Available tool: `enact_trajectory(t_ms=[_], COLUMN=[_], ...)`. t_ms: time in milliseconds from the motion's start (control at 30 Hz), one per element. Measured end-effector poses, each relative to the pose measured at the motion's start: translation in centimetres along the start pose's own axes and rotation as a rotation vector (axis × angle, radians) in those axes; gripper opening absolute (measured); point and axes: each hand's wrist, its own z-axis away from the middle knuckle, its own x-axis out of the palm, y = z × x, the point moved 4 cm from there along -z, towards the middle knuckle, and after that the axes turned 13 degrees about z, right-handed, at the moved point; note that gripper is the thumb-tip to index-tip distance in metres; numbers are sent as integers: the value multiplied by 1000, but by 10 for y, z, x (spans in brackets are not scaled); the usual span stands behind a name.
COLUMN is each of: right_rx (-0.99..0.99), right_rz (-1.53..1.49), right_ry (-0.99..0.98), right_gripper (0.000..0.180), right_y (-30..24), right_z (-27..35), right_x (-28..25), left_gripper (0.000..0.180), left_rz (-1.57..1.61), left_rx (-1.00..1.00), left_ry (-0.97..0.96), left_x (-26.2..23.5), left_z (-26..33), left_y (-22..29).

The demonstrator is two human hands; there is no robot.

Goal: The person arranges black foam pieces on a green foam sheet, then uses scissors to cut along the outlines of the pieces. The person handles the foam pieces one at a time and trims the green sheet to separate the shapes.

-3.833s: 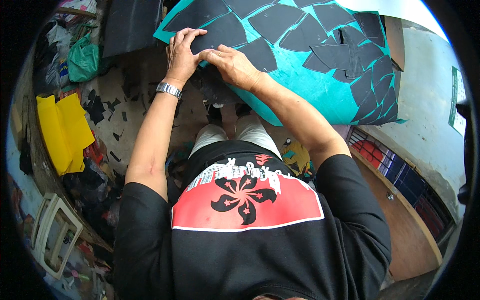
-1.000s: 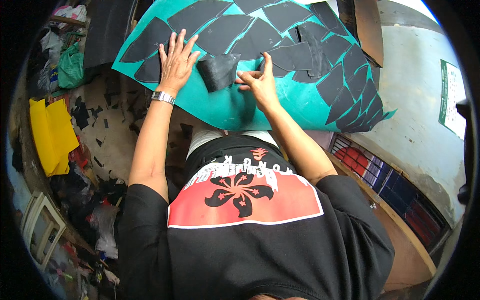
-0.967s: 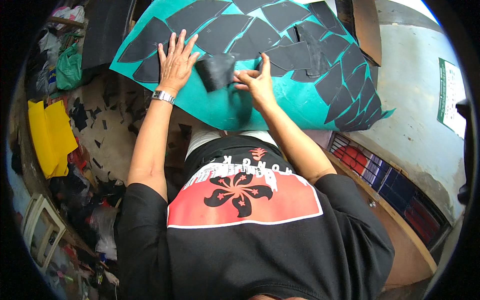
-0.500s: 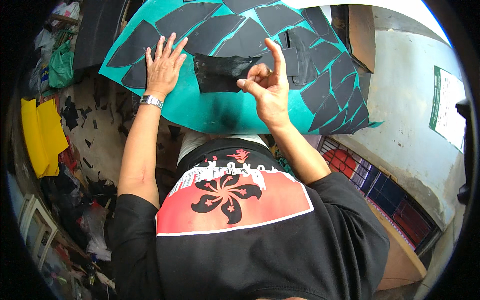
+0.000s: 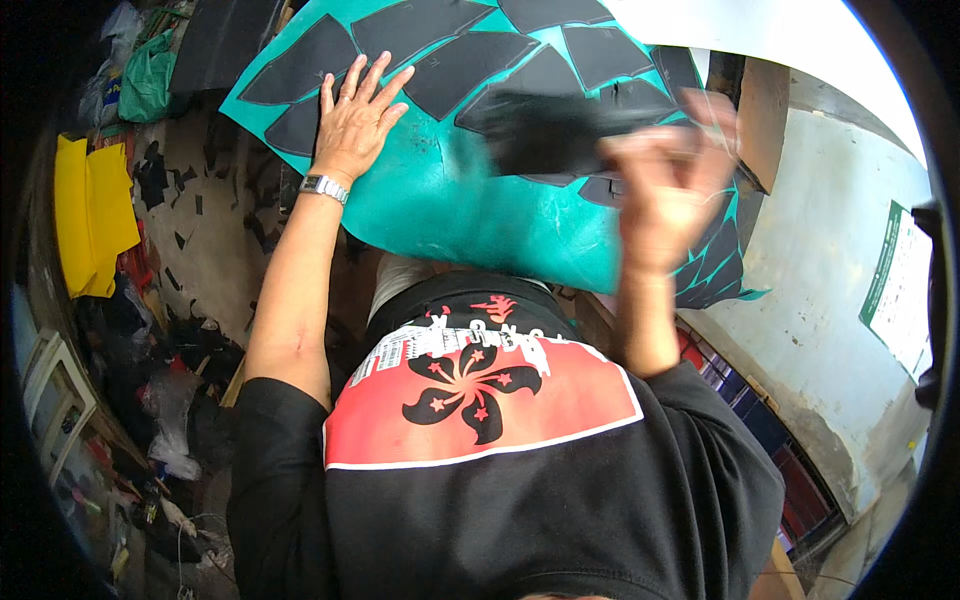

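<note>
On the teal sheet (image 5: 450, 215), seen from the head camera: one hand pressing, one lifting.
Left hand (image 5: 352, 120) spread flat, fingers splayed, apparently to pin the sheet in place among dark pasted-on shapes (image 5: 300, 62). Right hand (image 5: 668, 185) raised clear of it, blurred, pinching a dark flat piece (image 5: 545, 132) just above the sheet; grip detail hard to make out.

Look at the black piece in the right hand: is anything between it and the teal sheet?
Nothing visible. The right hand holds the blurred black piece raised over the teal sheet, with bare teal below it. The left hand lies flat on the sheet, off to the side.
</note>
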Motion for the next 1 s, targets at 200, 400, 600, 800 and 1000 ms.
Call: enact_trajectory(t_ms=[200, 400, 600, 800, 1000], right_rx=[-182, 76, 560, 731, 613], right_rz=[-69, -270, -435, -252, -275], right_ry=[222, -28, 25, 257, 379], right_gripper=[84, 76, 90, 92, 94], right_y=[-9, 77, 177, 260, 264], right_z=[-96, -103, -77, -46, -34], right_x=[-150, -136, -126, -115, -106], left_gripper=[54, 45, 30, 51, 49], left_rz=[105, 350, 845, 588, 507], left_rx=[56, -59, 124, 284, 180], left_ry=[-20, 147, 25, -131, -213], left_x=[-10, -32, -4, 48, 71], left_z=[-3, -29, -54, -62, -80], left_y=[-1, 38, 129, 203, 221])
